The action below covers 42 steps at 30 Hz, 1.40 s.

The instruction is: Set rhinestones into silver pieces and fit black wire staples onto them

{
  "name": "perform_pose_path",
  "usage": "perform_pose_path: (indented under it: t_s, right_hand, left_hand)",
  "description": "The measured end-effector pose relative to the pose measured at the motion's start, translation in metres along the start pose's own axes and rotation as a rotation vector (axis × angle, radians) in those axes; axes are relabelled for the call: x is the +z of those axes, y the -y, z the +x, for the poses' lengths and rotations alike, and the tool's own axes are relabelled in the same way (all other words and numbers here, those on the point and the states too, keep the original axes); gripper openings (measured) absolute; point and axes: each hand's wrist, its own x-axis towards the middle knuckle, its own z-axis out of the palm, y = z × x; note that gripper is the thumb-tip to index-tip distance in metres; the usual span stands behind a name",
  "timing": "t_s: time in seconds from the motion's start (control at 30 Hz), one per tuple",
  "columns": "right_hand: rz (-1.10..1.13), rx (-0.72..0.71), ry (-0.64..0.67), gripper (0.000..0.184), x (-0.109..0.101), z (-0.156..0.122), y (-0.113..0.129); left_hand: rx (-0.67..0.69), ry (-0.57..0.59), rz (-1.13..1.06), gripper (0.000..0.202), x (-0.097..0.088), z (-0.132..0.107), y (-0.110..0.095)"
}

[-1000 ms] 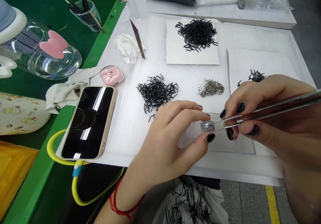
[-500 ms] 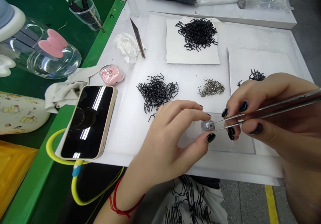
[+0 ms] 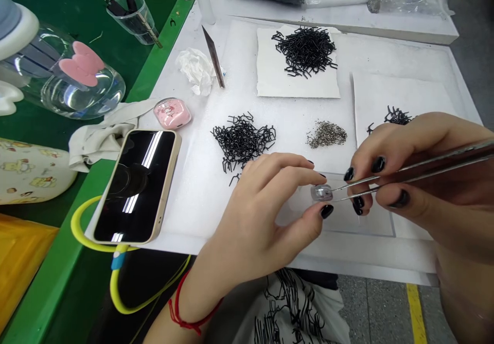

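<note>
My left hand (image 3: 262, 215) pinches a small shiny silver piece (image 3: 321, 193) between thumb and fingertips, just above a clear flat sheet (image 3: 358, 220). My right hand (image 3: 420, 179) holds long steel tweezers (image 3: 355, 183), with their tips at the silver piece. Several black wire staples lie in a heap (image 3: 243, 141) just beyond my left fingers. Another heap (image 3: 306, 51) sits on a white paper sheet (image 3: 297, 84). A smaller heap (image 3: 397, 116) lies partly hidden behind my right hand. Fine silvery grains (image 3: 327, 134) form a little mound between the heaps.
A phone (image 3: 137, 187) in a beige case lies left of my hands, with a yellow cable (image 3: 92, 236) below it. Beyond it are a pink case (image 3: 172, 113), crumpled tissue (image 3: 196, 70), a blade (image 3: 213, 64), a glass bottle (image 3: 65, 76), and a cup of tools (image 3: 131, 17).
Both hands and the silver piece have shifted very slightly in view. The tweezers' tips stay at the piece, and my left hand keeps its pinch.
</note>
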Motion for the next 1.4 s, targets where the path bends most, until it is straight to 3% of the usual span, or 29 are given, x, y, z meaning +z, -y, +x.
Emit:
perform_pose_path:
  t_s: [0.8, 1.4]
  right_hand:
    - [0.014, 0.019, 0.019, 0.014, -0.0012, -0.0022, 0.0020]
    - [0.015, -0.041, 0.038, 0.014, -0.0007, -0.0002, 0.0008]
  left_hand:
    - [0.008, -0.001, -0.004, 0.018, 0.0010, -0.0002, -0.0009]
    - [0.013, -0.004, -0.004, 0.019, 0.0013, 0.0004, 0.0004]
